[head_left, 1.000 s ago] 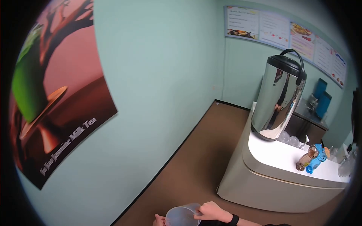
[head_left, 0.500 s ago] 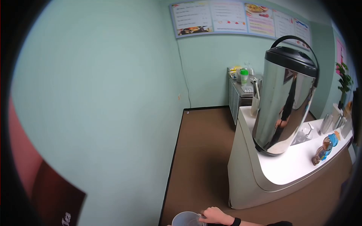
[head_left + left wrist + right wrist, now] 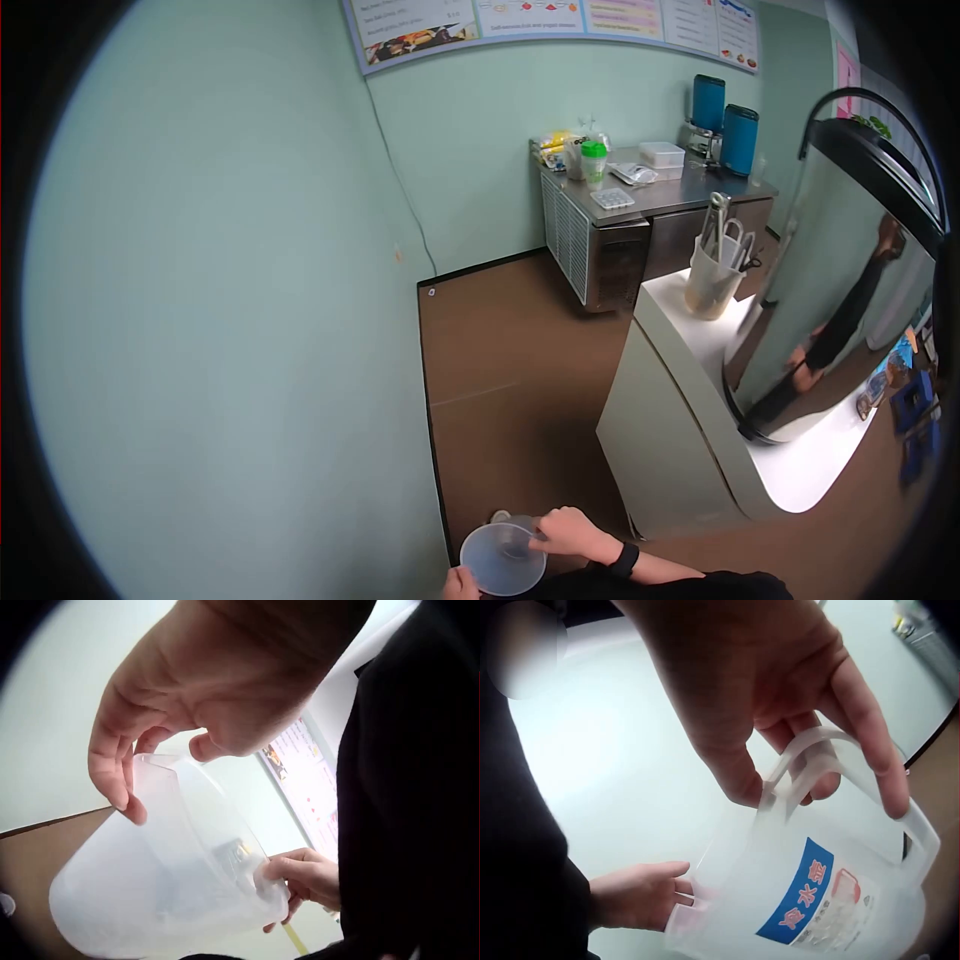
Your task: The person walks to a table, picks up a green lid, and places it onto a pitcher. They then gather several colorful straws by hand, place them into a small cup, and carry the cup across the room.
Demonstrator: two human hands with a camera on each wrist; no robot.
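A translucent plastic pitcher (image 3: 500, 568) is held low at the bottom of the head view, its open mouth facing up toward me. My right hand (image 3: 570, 532) grips its handle (image 3: 922, 838), fingers hooked through the loop in the right wrist view. A blue-and-white label (image 3: 799, 896) is stuck on the pitcher's side. At the opposite side, my left hand (image 3: 202, 697) holds the rim by the spout (image 3: 156, 769), fingers on the outside and thumb by the edge. No liquid shows in the pitcher.
A white counter (image 3: 690, 455) stands to the right, bearing a tall steel insulated dispenser (image 3: 840, 300) and a cup of utensils (image 3: 712, 285). Behind is a steel worktable (image 3: 640, 205) with containers and two blue devices (image 3: 740, 140). A pale green wall (image 3: 220, 300) runs along the left.
My view has swung right and downward; the poster has left the frame and the steel worktable has come into view. Both hands keep the pitcher low in front.
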